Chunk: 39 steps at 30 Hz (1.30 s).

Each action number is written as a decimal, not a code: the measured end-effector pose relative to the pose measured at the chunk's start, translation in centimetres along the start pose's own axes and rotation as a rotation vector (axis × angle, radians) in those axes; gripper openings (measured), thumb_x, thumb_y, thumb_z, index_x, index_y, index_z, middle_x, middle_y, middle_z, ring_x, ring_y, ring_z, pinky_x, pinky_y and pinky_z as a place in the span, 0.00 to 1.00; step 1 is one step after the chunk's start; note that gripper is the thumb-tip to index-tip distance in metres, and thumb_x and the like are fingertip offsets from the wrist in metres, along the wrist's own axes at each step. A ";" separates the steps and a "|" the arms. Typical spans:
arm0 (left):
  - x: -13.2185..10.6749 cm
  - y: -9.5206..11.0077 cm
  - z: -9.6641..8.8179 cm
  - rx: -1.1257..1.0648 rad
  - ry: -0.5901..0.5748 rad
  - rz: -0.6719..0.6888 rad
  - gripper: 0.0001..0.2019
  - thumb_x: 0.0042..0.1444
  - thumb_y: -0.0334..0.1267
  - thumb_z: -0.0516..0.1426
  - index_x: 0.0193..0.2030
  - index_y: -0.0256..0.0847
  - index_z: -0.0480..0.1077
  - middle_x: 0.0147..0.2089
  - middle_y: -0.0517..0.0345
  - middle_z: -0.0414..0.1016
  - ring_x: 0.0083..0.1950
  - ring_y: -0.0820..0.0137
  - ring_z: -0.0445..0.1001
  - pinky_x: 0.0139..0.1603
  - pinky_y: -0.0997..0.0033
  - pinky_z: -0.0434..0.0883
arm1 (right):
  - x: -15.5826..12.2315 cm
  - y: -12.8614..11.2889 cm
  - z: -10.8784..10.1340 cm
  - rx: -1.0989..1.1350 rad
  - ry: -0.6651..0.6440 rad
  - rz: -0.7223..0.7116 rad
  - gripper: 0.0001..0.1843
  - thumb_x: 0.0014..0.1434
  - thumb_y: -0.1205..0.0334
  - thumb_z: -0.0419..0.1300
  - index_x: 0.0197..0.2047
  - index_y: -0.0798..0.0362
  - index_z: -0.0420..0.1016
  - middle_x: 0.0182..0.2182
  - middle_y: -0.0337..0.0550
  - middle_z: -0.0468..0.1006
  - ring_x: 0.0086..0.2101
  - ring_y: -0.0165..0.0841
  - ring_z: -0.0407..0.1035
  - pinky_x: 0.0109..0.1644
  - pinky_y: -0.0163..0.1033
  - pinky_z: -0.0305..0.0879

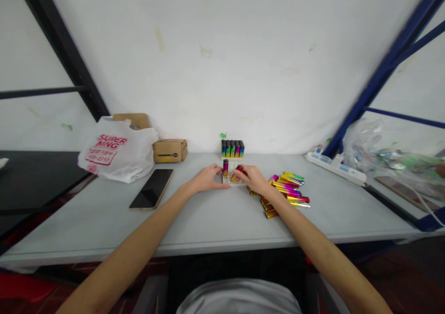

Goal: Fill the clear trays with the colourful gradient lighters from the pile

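Lighter (239, 168) in right hand's (255, 177) pinch, left hand (207, 178) half-spread at tray (226, 181)

a grey table (215, 221), power strip (336, 168) and scuffed wall (257, 82) suggest a workroom.

Head-worn view; forward, down over desk (222, 226)

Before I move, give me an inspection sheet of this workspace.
Surface: grey table
Job's things: tray with one upright lighter; loose lighters at right; lighter block behind
Clutter: phone, bag, box at left
Hands: left hand spread at tray's left edge; right hand pinching a tilted lighter over tray
Cables: power strip at right; apparently a thin white cord beyond
Surroundings: marked white wall; black frame left, blue frame and clear plastic right
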<state>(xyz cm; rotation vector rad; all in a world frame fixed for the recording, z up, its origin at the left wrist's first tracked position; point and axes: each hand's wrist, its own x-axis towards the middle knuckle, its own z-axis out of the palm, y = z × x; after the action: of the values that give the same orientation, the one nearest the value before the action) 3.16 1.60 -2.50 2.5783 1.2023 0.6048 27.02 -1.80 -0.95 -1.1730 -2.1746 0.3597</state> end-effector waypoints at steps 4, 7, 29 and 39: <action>0.1 -0.1 0.1 -0.001 0.000 0.011 0.30 0.48 0.63 0.65 0.48 0.39 0.76 0.46 0.49 0.76 0.45 0.57 0.75 0.48 0.62 0.70 | 0.5 0.2 0.6 -0.007 -0.027 -0.058 0.18 0.71 0.50 0.55 0.38 0.55 0.75 0.28 0.42 0.78 0.29 0.31 0.67 0.36 0.34 0.58; 0.1 -0.1 0.1 0.010 0.003 0.014 0.30 0.48 0.63 0.65 0.48 0.39 0.76 0.46 0.48 0.76 0.45 0.56 0.75 0.48 0.62 0.70 | 1.1 0.3 0.8 -0.051 -0.040 -0.098 0.15 0.71 0.53 0.57 0.41 0.56 0.76 0.32 0.45 0.80 0.31 0.32 0.70 0.37 0.34 0.60; 0.0 -0.3 -0.2 -0.047 -0.011 0.007 0.33 0.48 0.65 0.65 0.49 0.36 0.77 0.46 0.48 0.75 0.45 0.56 0.76 0.48 0.62 0.71 | 0.7 2.1 -3.5 -0.213 -0.047 -0.017 0.24 0.73 0.48 0.51 0.36 0.55 0.79 0.28 0.42 0.79 0.28 0.31 0.67 0.35 0.36 0.56; 0.3 -1.5 -0.8 -0.156 -0.081 -0.069 0.37 0.42 0.67 0.66 0.47 0.36 0.77 0.40 0.54 0.74 0.38 0.62 0.71 0.39 0.66 0.69 | -4.3 6.1 -9.0 -0.049 -0.381 0.121 0.19 0.61 0.51 0.64 0.51 0.51 0.83 0.48 0.49 0.82 0.45 0.40 0.75 0.50 0.40 0.68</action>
<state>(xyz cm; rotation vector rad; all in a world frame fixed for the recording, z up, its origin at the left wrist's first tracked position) 1.97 2.82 -2.28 2.3985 1.1647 0.5514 38.51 -2.44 1.07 -1.3560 -2.4507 0.6293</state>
